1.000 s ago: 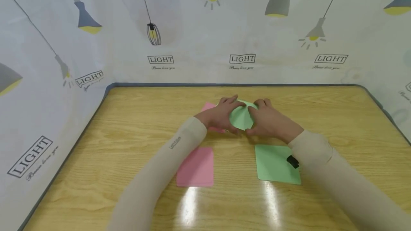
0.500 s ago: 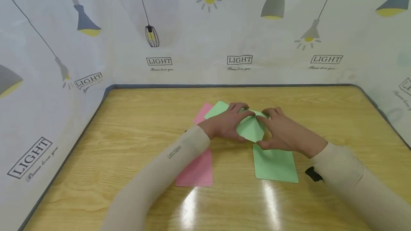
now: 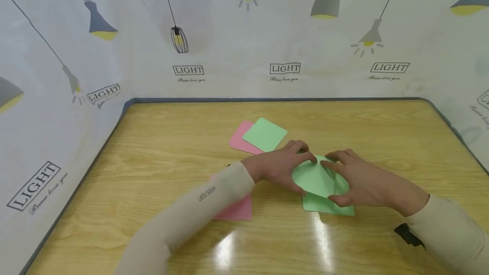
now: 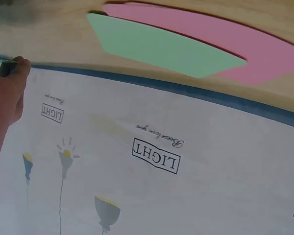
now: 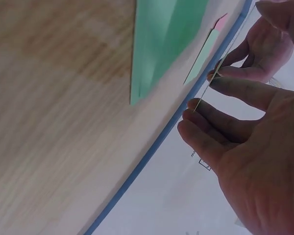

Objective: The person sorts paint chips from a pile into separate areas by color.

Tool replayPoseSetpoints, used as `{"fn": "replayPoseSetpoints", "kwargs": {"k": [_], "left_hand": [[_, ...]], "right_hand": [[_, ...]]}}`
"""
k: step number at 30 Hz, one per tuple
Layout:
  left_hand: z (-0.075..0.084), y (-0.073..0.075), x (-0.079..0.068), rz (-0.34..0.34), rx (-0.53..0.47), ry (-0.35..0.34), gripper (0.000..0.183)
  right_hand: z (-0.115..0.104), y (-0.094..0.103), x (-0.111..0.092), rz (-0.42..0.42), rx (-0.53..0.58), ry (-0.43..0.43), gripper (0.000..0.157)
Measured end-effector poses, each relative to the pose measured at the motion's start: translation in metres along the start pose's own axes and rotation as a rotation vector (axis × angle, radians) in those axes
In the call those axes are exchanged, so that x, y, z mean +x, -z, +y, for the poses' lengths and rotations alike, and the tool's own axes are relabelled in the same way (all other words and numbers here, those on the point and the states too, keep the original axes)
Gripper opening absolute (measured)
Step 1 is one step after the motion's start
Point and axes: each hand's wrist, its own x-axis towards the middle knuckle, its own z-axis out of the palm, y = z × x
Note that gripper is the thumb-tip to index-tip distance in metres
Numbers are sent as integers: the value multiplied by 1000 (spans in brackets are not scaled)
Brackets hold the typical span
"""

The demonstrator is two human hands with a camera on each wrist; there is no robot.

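Both hands pinch one light green card by its edges, and it bends slightly between them. My left hand grips its left side and my right hand its right side. In the right wrist view the card shows as a thin edge at the fingertips of my right hand. Below the held card lies another green card on the table, partly covered by it in the head view. At the back, a loose green card overlaps pink card; the left wrist view also shows this green card.
Pink cards lie at the front left, partly hidden beneath my left sleeve. The wooden table has a dark blue border along the back. A white lamp-print sheet stands around it. A black tab sits under the right sleeve.
Both hands have carried the green card rightward and toward the front, from beside the back cards to over the front green card. The back green card has come into view.
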Motion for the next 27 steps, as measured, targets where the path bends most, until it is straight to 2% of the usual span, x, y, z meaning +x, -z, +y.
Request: {"fn": "replayPoseSetpoints", "kwargs": {"k": [6,13,17,22,27], "left_hand": [[21,-14,1,-22,82,-25,81],[38,-25,2,-34,198,40,94],[42,-31,1,-23,207,57,103],[42,-39,0,8,219,55,106],[40,-41,-1,12,298,42,89]], "right_hand": [[-4,-5,-19,-20,-9,-9,79],[-1,-9,-28,-18,-37,27,78],[0,-13,-28,-30,-42,46,76],[2,-19,-27,8,-65,68,66],[4,-24,-28,26,-50,67,56]]}}
